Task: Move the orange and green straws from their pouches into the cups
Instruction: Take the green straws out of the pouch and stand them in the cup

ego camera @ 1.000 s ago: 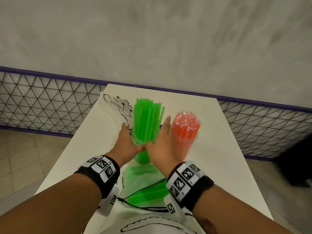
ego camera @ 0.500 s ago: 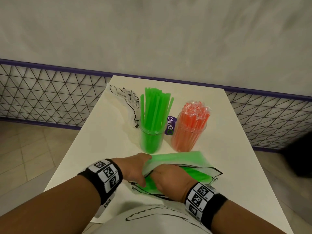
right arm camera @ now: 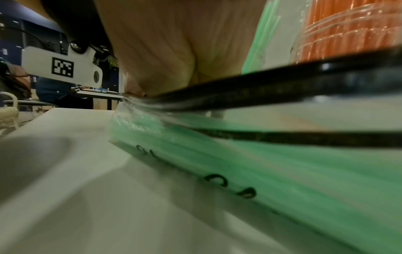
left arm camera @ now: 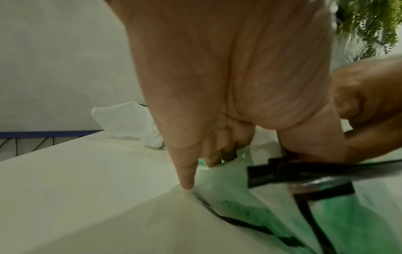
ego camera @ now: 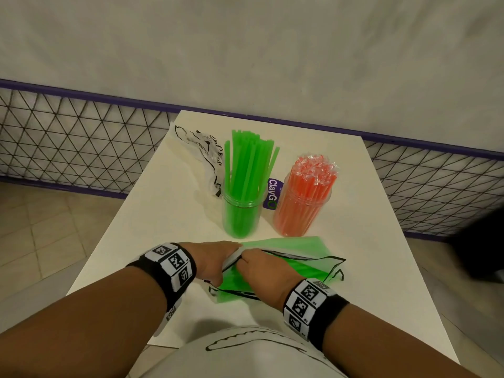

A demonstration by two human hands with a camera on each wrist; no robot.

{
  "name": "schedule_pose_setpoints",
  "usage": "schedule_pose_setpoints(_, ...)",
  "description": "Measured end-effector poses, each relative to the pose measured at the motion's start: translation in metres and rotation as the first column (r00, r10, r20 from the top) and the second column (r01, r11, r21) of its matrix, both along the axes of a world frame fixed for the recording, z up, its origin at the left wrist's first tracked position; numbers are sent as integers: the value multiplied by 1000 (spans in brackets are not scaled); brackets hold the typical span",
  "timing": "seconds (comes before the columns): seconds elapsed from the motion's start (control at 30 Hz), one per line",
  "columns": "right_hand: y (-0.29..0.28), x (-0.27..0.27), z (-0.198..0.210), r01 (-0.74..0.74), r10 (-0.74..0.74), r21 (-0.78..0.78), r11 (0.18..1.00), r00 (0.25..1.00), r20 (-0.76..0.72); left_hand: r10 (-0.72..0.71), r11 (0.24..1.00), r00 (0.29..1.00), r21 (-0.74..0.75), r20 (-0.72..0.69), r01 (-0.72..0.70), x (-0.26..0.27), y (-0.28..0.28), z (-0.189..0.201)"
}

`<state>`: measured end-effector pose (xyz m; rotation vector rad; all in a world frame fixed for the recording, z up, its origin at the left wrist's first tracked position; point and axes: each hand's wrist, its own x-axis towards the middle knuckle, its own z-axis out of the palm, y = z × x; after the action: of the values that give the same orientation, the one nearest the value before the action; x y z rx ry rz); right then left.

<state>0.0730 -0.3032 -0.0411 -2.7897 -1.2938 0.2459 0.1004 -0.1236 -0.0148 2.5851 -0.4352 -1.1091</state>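
Observation:
A clear pouch (ego camera: 302, 264) with black trim lies at the table's near edge with green straws (ego camera: 308, 271) inside. My left hand (ego camera: 215, 261) pinches its left lip between thumb and fingers (left arm camera: 219, 154), the little finger pointing down at the table. Beside it my right hand (ego camera: 261, 271) grips the black-trimmed upper lip (right arm camera: 282, 80); its fingertips are hidden behind the pouch. Behind the pouch stand a clear cup of green straws (ego camera: 241, 214) and a clear cup of wrapped orange straws (ego camera: 302, 205), the latter also in the right wrist view (right arm camera: 348, 31).
An empty crumpled pouch (ego camera: 199, 148) lies at the back left of the white table (ego camera: 152, 214), and a purple ClayGo sticker (ego camera: 272, 193) sits between the cups. A wire mesh fence (ego camera: 81, 143) and a wall run behind. The table's edges drop to a tiled floor.
A second ago both hands were at the green cup. They came back to the near pouch and took hold of its mouth, which now gapes a little wider.

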Motion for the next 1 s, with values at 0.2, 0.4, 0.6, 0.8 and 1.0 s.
schedule_pose_setpoints(0.2,0,-3,10,8,-4,-83,997,999,48,21,1000,1000,-7,-7,-21,-3,2,-1)
schedule_pose_setpoints(0.4,9,-3,6,8,-3,-182,983,999,32,5,999,1000,43,-22,-4,-4,3,-2)
schedule_pose_setpoints(0.6,-4,-1,14,33,-38,-73,997,997,-67,-23,999,999,34,-26,24,0,6,-1)
schedule_pose_setpoints(0.8,-13,10,40,142,-114,118,983,970,-215,-13,999,1000,37,-28,14,4,15,-5)
schedule_pose_setpoints(1.0,-19,28,118,380,-232,291,878,870,-434,154,983,982,117,-113,-141,8,20,16)
